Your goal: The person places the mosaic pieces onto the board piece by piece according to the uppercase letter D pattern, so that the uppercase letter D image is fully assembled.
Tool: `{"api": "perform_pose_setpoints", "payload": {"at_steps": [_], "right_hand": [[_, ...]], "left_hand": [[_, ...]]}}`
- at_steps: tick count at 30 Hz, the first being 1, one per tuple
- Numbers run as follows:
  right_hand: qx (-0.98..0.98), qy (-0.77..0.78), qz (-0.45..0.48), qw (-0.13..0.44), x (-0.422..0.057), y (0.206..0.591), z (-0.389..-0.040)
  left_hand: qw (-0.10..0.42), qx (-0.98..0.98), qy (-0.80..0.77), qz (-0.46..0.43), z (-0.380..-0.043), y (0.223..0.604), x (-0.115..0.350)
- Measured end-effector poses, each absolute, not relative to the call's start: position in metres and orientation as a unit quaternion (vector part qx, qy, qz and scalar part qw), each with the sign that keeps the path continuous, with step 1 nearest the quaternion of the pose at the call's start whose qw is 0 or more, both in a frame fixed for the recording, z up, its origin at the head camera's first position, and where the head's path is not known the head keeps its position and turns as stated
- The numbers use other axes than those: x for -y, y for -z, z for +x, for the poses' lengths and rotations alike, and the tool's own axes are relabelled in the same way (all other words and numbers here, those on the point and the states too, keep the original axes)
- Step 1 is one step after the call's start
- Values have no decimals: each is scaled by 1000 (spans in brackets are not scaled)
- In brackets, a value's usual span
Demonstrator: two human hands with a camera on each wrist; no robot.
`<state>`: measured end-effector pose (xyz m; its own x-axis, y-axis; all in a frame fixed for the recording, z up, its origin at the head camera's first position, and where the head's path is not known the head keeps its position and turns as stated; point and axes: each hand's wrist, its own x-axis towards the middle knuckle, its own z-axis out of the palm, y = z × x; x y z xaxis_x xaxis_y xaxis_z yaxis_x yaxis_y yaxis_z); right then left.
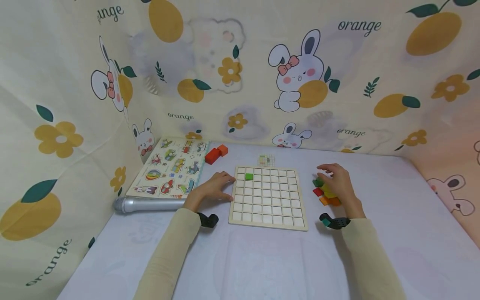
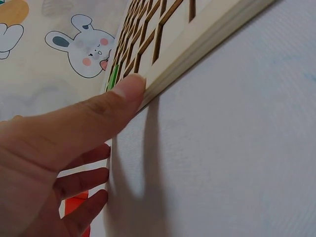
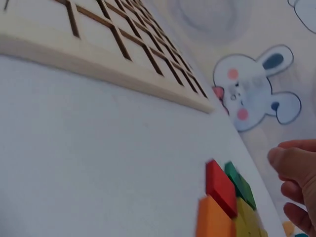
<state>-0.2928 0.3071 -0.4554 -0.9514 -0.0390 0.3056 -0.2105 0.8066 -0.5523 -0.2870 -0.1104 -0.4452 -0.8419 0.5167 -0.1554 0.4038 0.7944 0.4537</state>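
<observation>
A wooden grid board [image 1: 268, 228] lies on the table, with one green tile [image 1: 249, 176] in a cell near its far left corner. My left hand [image 1: 213, 187] rests at the board's left edge, fingers spread; its thumb [image 2: 129, 90] touches the rim in the left wrist view. To the right of the board, my right hand [image 1: 339, 185] hovers over a small group of coloured tiles, thumb and forefinger apart with nothing seen between them. That group includes a red tile [image 3: 220, 187], an orange tile [image 3: 213, 219], yellow tiles [image 3: 247, 219] and green tiles [image 3: 240, 185].
Behind the board lies a small patterned card [image 1: 266, 160]. Red blocks [image 1: 212, 156] stand at the back left beside a sticker-like picture sheet [image 1: 170, 166]. A silver microphone [image 1: 153, 204] lies in front of the sheet. Printed cloth [image 1: 243, 104] walls the table's back and sides.
</observation>
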Motion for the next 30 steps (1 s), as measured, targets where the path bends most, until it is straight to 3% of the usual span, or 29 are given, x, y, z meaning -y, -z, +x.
{"api": "perform_pose_setpoints", "payload": {"at_steps": [15, 30], "right_hand": [[955, -294, 22, 18, -326, 459, -296], [966, -256, 47, 8, -323, 459, -299]], "left_hand": [[135, -934, -210, 255, -285, 442, 111], [127, -932, -215, 263, -285, 442, 112]]}}
